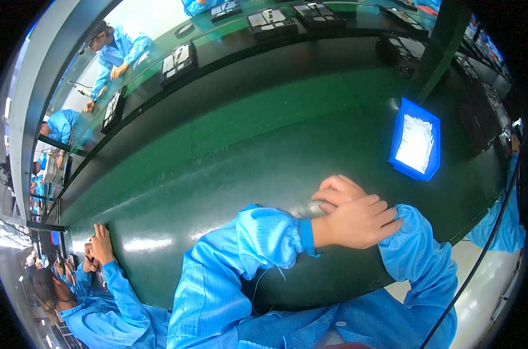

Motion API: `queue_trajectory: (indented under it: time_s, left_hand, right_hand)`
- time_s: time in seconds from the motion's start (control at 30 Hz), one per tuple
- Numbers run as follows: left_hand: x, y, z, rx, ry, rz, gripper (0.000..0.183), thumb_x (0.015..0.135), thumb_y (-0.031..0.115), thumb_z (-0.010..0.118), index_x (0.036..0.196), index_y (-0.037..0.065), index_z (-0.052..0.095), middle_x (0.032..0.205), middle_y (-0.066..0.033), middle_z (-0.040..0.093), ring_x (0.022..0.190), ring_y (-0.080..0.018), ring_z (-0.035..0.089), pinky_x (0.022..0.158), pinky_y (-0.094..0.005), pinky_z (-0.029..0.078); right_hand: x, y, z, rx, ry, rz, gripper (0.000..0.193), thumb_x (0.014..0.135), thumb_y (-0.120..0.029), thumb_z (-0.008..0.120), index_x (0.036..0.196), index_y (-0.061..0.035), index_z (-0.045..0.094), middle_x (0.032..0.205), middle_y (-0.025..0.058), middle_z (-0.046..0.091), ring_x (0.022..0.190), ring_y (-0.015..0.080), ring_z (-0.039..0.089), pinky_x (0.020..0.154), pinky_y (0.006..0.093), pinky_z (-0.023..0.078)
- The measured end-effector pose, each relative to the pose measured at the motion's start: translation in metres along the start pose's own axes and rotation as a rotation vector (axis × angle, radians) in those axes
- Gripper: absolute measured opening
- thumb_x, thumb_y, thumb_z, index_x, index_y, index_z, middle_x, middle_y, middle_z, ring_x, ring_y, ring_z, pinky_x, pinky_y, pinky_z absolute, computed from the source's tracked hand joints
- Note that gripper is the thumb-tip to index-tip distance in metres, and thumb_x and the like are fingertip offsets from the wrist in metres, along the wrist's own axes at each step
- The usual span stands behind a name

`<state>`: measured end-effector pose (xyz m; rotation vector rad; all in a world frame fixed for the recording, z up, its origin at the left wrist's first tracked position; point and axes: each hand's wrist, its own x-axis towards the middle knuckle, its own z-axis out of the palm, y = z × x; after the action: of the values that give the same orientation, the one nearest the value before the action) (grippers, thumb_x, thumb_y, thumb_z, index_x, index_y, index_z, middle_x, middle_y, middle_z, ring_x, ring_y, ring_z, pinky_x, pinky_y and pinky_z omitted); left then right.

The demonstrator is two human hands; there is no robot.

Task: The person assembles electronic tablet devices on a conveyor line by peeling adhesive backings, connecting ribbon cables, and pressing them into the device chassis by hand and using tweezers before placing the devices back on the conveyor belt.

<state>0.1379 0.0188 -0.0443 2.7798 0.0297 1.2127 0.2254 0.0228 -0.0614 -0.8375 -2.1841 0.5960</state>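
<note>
My forearms, in light blue sleeves, cross over the dark green tabletop (217, 186). My left hand (357, 224) lies across my right wrist, its fingers bent over the wrist and the edge of the right cuff (412, 232). Just beyond it, my right hand (339, 191) points leftward with its fingers curled near the table. The left hand covers part of it, and its palm is hidden, so I cannot make out whether anything is inside. A blue plastic bin (399, 142) holding white strip-like pieces (415, 142) stands to the right, apart from both hands.
Beyond the table, a raised green line carries several black trays with pale parts, one a black tray (178, 63). A metal post (441, 52) rises at the far right. Left of me sits a co-worker (109, 314); another person (115, 52) works across the line. A black cable (479, 256) hangs at right.
</note>
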Motion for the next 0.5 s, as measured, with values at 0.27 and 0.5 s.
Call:
queue_trajectory:
  time_s: [0.27, 0.5]
  left_hand:
    - [0.0014, -0.0011, -0.0010, -0.012, 0.001, 0.003, 0.037, 0.070, 0.020, 0.062, 0.103, 0.004, 0.063, 0.086, -0.0059, 0.056, 0.074, -0.0210, 0.056, 0.067, -0.0327, 0.043]
    - [-0.0017, 0.0000, -0.0022, 0.012, -0.083, -0.008, 0.045, 0.071, 0.022, 0.060, 0.113, 0.004, 0.063, 0.098, -0.0071, 0.061, 0.080, -0.0204, 0.060, 0.072, -0.0323, 0.048]
  right_hand:
    - [-0.0022, 0.0023, 0.0044, 0.032, 0.052, -0.019, 0.025, 0.070, 0.000, 0.069, 0.094, -0.0023, 0.068, 0.094, 0.0129, 0.059, 0.084, 0.0309, 0.057, 0.072, 0.0379, 0.046]
    - [-0.0004, 0.0005, 0.0027, 0.018, 0.038, -0.017, 0.024, 0.070, -0.001, 0.069, 0.094, -0.0018, 0.068, 0.095, 0.0133, 0.059, 0.084, 0.0310, 0.057, 0.072, 0.0378, 0.045]
